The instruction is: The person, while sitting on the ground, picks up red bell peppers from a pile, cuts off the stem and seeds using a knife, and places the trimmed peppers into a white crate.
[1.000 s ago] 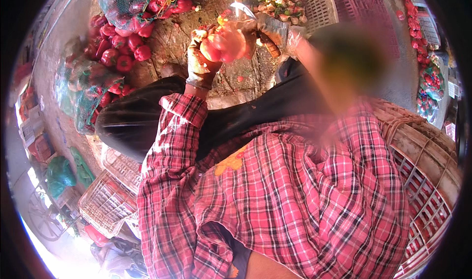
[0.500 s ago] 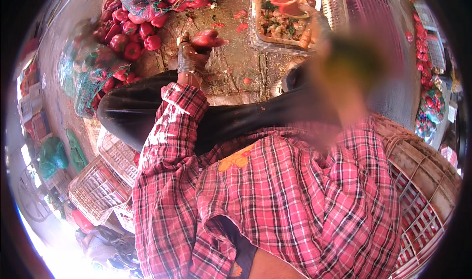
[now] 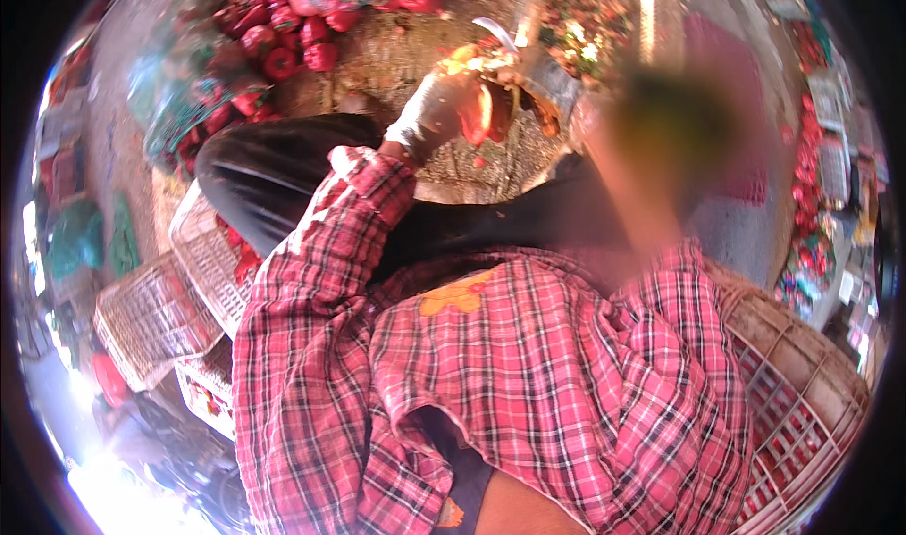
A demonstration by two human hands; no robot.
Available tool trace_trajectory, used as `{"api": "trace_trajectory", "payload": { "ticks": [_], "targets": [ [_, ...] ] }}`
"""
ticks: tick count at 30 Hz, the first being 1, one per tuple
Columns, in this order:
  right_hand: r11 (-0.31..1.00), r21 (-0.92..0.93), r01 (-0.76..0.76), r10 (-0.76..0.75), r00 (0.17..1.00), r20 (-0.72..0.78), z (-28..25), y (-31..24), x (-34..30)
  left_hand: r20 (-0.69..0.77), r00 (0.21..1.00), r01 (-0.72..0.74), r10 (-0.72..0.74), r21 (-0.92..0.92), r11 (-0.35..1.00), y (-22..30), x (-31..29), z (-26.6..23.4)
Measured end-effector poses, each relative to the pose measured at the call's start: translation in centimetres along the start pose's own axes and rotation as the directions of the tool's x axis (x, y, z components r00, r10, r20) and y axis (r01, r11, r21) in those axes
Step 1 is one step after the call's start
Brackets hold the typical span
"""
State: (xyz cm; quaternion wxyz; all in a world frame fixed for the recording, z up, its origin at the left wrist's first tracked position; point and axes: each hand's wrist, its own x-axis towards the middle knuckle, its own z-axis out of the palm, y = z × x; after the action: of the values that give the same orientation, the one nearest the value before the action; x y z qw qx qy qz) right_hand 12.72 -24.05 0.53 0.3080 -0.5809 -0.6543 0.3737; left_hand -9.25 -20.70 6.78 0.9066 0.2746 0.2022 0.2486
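Observation:
My left hand (image 3: 436,108), in a pale glove, is closed around a red bell pepper (image 3: 478,115) that looks cut open. Bright bits of pulp cover its top. My right hand (image 3: 555,84), greyish and blurred, is close on its right, by the tray's near corner. A pale, curved blade (image 3: 496,33) stands out over the pepper on the right hand's side. It seems to belong to a knife in that hand; its handle is hidden. The pepper's far side is hidden too.
A tray (image 3: 530,7) of chopped scraps lies ahead to the right. Red bell peppers (image 3: 280,61) and green net bags (image 3: 179,110) are piled at the left. White baskets (image 3: 151,318) stand at the lower left, another basket (image 3: 793,393) at the right. A dark smudge covers the right side.
Both hands have come together: my left hand moved right with the pepper, and my right hand moved left and nearer from over the tray. The curved blade moved across with it.

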Motion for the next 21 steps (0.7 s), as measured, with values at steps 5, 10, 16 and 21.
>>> {"api": "trace_trajectory", "payload": {
  "ticks": [5, 10, 16, 21],
  "targets": [
    [0.983, 0.166, 0.076, -0.049, 0.985, -0.165, 0.4, -16.0, -2.9, 0.055, 0.889, -0.443, 0.454, 0.346, 0.827, 5.6, -4.0, -0.1],
    [0.303, 0.866, -0.397, 0.612, 0.778, 0.142, 0.8, -15.6, 1.2, -0.270, 0.531, -0.515, 0.803, 0.649, 0.559, 17.4, -17.0, -7.4],
    [0.582, 0.585, -0.565, 0.656, 0.751, 0.074, 1.1, -9.0, 1.5, -0.346, -0.353, -0.024, 0.870, 0.932, 0.361, 25.5, -51.0, -14.6],
    [0.593, 0.549, -0.589, 0.663, 0.744, 0.082, 1.3, -5.5, 1.7, -0.117, -0.807, 0.385, 0.578, 0.639, 0.666, 18.8, -77.1, -15.1]
  ]
}}
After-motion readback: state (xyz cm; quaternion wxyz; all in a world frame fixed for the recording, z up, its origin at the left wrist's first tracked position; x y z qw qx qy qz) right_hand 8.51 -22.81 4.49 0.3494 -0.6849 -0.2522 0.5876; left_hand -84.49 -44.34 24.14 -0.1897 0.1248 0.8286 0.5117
